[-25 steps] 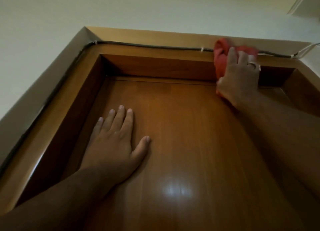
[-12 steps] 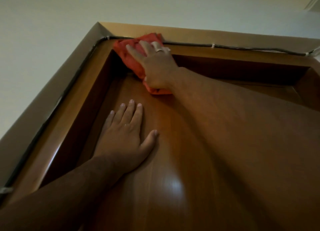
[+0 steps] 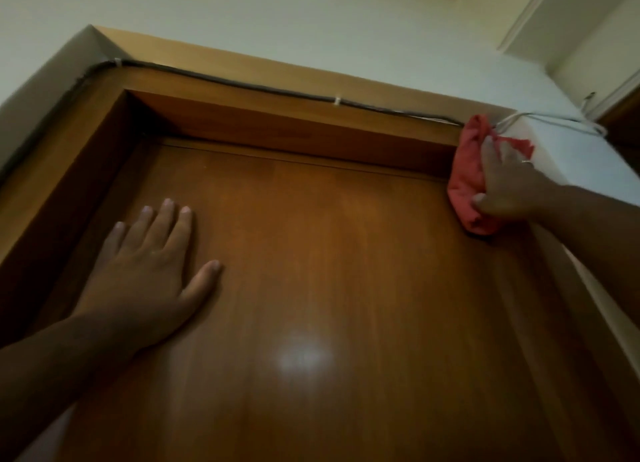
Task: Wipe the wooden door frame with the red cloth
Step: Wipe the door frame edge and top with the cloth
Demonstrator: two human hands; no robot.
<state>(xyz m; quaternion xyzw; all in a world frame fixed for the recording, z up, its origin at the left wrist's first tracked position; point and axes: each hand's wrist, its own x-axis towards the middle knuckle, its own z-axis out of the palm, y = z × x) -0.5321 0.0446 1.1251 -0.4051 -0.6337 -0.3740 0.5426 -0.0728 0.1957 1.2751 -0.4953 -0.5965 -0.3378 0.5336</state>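
Observation:
I look up at the wooden door frame [image 3: 277, 122], whose top rail runs across the view. My right hand [image 3: 512, 187] presses the bunched red cloth [image 3: 467, 181] against the frame's top right corner, fingers spread over it and a ring on one finger. My left hand [image 3: 152, 260] lies flat with fingers apart on the brown door panel [image 3: 346, 253], lower left, holding nothing.
A dark cable [image 3: 242, 82] clipped with white ties runs along the top of the frame and down its left side. White cables [image 3: 554, 120] leave the right corner across the pale wall [image 3: 311, 21]. A second wooden frame edge [image 3: 623, 115] shows far right.
My right hand has swept the red cloth from the frame's top left corner across to the top right corner. My left hand has stayed flat on the door.

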